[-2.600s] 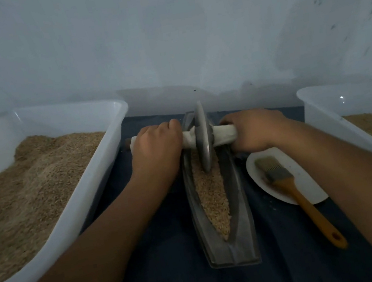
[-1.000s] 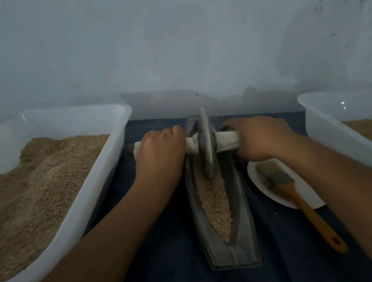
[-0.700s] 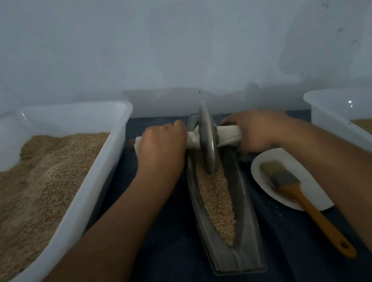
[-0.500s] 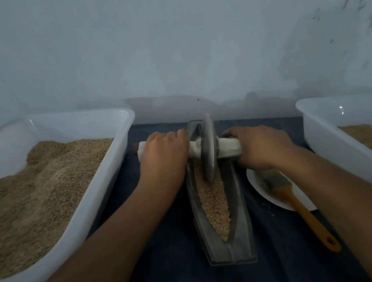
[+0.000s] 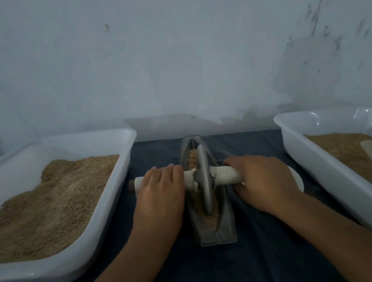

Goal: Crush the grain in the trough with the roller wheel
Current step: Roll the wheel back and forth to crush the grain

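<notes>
Both hands pulled the roller wheel [image 5: 204,179] back from the trough's [image 5: 216,235] far end to about the middle, grain [image 5: 191,158] now showing behind it.

Dim, bluish, flat light. Small glints show on the right tub's rim [image 5: 316,116]. The wall [image 5: 178,56] looks soft, and the wide lens bends both tubs outward at the edges.

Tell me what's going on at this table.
A person is crushing grain in a narrow metal trough with a roller wheel. The left hand and right hand each grip one end of the wheel's white handle. White tubs of grain sit on either side.
</notes>
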The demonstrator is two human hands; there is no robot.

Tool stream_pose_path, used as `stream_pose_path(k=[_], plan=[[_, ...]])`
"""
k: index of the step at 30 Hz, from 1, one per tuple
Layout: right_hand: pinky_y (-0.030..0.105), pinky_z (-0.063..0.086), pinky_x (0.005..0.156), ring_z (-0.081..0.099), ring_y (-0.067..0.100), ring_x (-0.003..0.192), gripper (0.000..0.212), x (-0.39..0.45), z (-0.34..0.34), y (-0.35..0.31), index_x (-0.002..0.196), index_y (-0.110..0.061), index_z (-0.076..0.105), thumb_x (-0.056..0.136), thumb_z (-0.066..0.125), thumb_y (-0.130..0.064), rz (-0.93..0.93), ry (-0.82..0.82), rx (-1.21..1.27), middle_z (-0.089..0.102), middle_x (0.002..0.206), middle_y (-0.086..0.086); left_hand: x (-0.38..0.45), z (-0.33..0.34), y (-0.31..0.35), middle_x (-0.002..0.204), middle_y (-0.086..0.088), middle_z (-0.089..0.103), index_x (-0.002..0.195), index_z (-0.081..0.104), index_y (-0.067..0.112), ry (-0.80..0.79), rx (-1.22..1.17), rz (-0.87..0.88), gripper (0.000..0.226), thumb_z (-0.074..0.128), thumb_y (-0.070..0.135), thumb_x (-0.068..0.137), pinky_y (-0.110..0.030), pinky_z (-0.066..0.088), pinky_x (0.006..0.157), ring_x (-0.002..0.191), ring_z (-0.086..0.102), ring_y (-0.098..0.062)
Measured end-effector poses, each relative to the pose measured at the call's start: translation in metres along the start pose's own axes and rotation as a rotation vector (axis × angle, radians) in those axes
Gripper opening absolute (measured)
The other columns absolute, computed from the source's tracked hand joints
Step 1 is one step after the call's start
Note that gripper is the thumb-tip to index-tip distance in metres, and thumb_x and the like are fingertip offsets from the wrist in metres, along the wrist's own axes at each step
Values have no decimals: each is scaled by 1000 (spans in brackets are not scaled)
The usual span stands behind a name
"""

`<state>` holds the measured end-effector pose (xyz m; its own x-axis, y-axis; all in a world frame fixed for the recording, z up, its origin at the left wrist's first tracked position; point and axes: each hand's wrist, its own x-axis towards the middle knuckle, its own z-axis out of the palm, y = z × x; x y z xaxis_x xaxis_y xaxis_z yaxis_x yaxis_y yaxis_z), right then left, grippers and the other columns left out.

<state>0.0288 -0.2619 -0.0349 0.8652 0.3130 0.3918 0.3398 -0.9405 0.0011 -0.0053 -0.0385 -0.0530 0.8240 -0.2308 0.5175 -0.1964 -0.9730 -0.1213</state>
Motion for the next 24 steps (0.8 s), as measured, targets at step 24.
stream_pose_path(k=[24], plan=[[40,52,92,53,21,127,99,122,21,31,155,-47,24,75,82,-43,-4,-374,-83,54,145,-8,93,53,-25,96,3,64,107,51,22,-14,51,-123,24,66,23,88,-31,44,75,85,62,-18]])
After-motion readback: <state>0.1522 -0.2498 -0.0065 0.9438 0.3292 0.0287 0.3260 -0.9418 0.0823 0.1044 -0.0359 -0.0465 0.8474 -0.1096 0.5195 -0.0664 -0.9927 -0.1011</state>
